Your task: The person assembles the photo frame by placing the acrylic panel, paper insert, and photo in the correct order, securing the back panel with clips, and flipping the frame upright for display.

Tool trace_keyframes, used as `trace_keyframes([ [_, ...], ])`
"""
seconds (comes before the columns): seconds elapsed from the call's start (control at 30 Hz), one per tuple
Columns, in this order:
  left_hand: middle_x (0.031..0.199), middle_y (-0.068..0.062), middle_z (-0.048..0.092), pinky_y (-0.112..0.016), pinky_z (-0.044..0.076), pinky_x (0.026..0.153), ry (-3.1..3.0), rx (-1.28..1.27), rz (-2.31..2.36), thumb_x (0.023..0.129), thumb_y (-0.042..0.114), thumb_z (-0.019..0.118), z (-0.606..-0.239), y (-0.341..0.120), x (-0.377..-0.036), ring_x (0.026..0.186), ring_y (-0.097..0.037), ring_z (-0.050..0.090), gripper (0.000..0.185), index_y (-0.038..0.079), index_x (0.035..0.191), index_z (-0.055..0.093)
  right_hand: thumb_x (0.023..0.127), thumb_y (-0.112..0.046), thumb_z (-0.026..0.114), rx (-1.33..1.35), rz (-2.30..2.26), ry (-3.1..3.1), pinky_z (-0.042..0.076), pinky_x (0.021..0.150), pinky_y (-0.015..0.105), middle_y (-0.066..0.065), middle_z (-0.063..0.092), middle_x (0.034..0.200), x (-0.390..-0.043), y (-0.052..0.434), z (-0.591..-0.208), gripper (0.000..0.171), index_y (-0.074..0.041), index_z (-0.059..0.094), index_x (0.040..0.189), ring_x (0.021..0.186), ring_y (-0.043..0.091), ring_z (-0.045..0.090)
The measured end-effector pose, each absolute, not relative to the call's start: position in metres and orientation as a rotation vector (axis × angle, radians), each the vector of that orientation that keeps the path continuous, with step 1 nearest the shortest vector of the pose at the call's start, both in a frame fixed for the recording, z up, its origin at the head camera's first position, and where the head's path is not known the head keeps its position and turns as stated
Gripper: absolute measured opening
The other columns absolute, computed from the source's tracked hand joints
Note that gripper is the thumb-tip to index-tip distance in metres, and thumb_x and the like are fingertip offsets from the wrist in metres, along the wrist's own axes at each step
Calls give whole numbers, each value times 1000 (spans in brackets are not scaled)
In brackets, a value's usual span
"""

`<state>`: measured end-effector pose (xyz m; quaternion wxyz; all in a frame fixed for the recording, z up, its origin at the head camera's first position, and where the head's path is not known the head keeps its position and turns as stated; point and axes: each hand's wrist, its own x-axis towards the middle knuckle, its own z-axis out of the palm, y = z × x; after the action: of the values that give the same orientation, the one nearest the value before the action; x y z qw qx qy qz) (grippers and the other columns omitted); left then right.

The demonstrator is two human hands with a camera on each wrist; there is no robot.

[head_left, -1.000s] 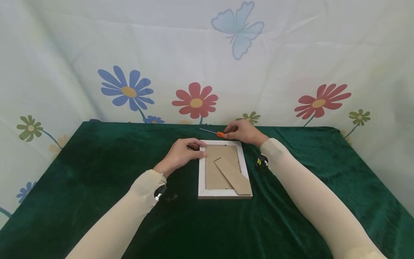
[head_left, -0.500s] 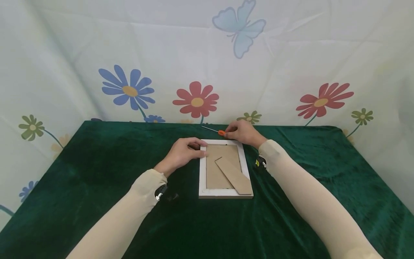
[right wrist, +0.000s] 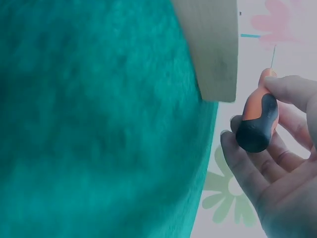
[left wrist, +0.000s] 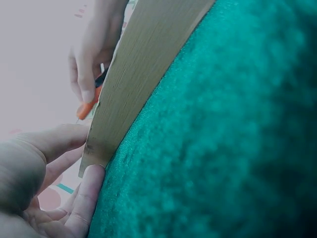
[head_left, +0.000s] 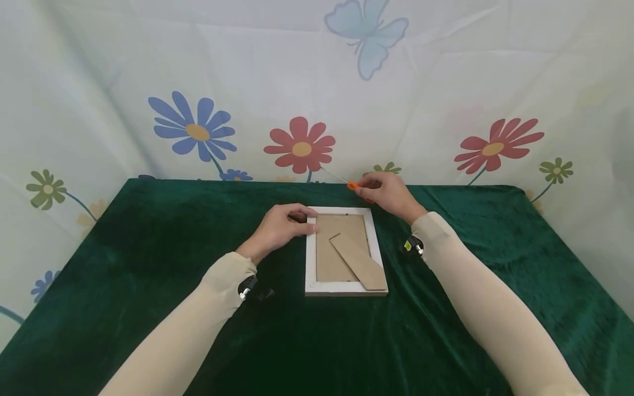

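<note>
— Where's the screwdriver [head_left: 353, 185]?

— Pinched in the right hand [head_left: 386, 193], lifted just beyond the far edge of the picture frame [head_left: 310, 258], shaft pointing up-left toward the backdrop.

— And the frame?

— Face down on the green cloth [head_left: 148, 247], long axis running away from the person (stand flap lying diagonally). The left hand [head_left: 277, 228] presses its far-left corner with relaxed fingers; cloth lies open on both sides.

white frame [head_left: 310, 258], orange-black screwdriver [right wrist: 258, 122], green cloth [head_left: 148, 242]
</note>
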<state>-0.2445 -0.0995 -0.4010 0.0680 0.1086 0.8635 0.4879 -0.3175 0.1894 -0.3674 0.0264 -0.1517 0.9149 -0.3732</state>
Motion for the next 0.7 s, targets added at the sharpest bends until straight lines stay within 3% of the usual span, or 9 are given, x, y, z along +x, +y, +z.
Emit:
trace_keyframes([
  [0.7,121,-7,66,-45,57,92,2595,328,1472,95,30,83,-402,-100,-245,105,-29,61,36,19,129,76,103,-24,72,-519,-1275,2878,52,92,44,14,66,124,-264,220,-340,34,-4,69,130,109,31,57],
])
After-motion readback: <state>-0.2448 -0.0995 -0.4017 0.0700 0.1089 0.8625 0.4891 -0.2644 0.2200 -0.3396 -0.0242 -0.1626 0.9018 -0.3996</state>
